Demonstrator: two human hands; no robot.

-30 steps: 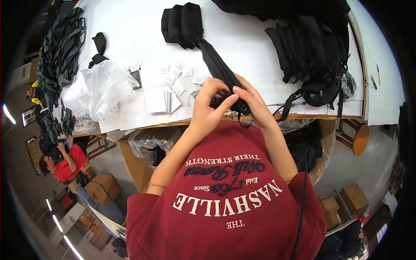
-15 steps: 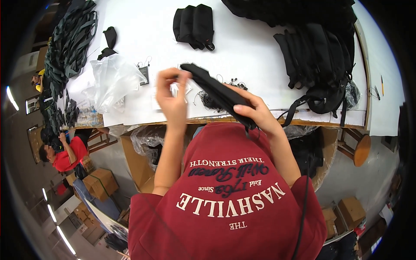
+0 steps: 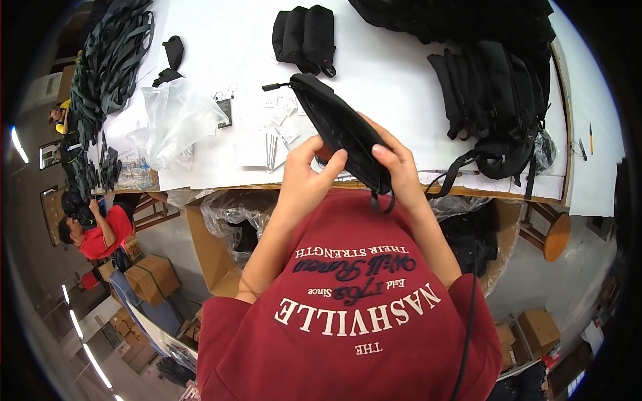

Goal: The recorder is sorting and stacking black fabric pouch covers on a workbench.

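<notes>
Head view, nearest stuff first: a little black loop (image 3: 383, 203) hangs off the low end of the black pouch (image 3: 340, 123), just above the shirt. Both hands are on that pouch around mid-frame, so no gap to cross: left hand (image 3: 306, 172) has fingers pinched on its left edge, right hand (image 3: 400, 170) has the right edge between thumb and fingers. Long axis runs lower right to upper left, mouth gaping a bit between the thumbs. Zip pull (image 3: 273, 87) pokes out past the upper-left end, clear of all fingers, left hand nearer. Further up, three stacked pouches (image 3: 304, 39) sit on the table (image 3: 231, 40), top centre.
</notes>
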